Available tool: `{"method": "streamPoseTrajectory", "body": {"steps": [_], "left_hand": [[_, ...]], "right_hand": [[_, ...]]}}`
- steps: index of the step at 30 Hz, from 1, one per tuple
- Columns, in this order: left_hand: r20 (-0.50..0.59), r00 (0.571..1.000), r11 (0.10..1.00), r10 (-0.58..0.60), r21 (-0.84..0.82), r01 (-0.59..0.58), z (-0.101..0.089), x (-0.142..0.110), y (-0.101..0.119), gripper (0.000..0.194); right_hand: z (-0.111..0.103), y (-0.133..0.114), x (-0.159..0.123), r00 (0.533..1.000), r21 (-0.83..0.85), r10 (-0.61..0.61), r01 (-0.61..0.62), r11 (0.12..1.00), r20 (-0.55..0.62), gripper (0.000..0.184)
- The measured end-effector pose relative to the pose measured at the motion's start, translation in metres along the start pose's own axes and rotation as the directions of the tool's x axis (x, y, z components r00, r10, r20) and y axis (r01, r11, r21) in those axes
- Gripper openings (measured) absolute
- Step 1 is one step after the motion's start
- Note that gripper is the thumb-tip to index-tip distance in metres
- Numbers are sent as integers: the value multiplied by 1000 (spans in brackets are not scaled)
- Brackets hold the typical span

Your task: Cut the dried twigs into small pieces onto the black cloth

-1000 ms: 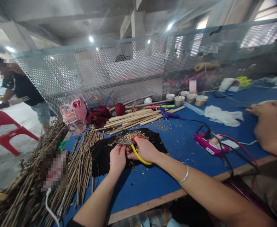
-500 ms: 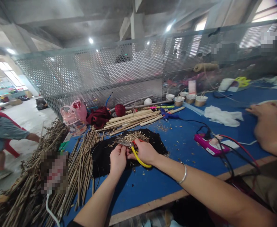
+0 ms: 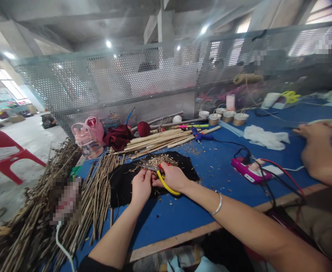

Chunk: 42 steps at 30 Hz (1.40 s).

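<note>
My right hand (image 3: 173, 177) is closed around a pair of scissors (image 3: 165, 184) with yellow and red handles. The blades point left, just above my left hand (image 3: 141, 187). That hand's fingers are pinched together close to my right fingertips; what they hold is too small to make out. Both hands are over a black cloth (image 3: 120, 187). Behind the blades, short cut plant pieces (image 3: 166, 160) lie heaped on the cloth. Long thin dry stalks (image 3: 98, 200) are spread beside the cloth on the left.
Pale sticks (image 3: 154, 141), a blue glue gun (image 3: 201, 135) and a pink bottle (image 3: 90, 138) lie behind the cloth. A purple power strip (image 3: 247, 172) with cables is right, near another person's arm (image 3: 318, 155). A perforated metal screen (image 3: 126, 79) borders the blue table (image 3: 211, 196).
The person passing at the far left has gone out of view, and a red chair shows there. My hands and the scissors have barely moved.
</note>
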<state>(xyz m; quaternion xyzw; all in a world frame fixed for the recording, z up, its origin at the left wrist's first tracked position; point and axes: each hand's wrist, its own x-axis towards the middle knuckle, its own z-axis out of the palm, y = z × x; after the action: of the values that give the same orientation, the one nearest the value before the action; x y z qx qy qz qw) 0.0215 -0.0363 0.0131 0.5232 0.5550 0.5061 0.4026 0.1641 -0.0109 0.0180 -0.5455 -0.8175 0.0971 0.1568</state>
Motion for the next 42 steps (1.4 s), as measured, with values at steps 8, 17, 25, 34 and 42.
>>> {"method": "streamPoseTrajectory", "body": {"steps": [8,17,25,34,42], "left_hand": [[38,998,998,43,35,-44,2,1,-8,28],[-8,999,998,53,36,-53,0,1,-8,26],[96,984,947,151,271,-172,0,-3,-9,25],[190,965,948,183,227,-225,0,-9,2,29],[-31,997,996,64,69,-62,-4,-2,1,32]], "right_hand": [[2,5,3,999,40,15,-14,999,-29,53],[5,12,10,980,459,42,52,887,-193,32],[6,9,11,989,794,-44,142,591,-144,26],[-3,9,10,982,777,13,143,614,-191,23],[0,12,6,993,477,-7,62,876,-118,35]]}}
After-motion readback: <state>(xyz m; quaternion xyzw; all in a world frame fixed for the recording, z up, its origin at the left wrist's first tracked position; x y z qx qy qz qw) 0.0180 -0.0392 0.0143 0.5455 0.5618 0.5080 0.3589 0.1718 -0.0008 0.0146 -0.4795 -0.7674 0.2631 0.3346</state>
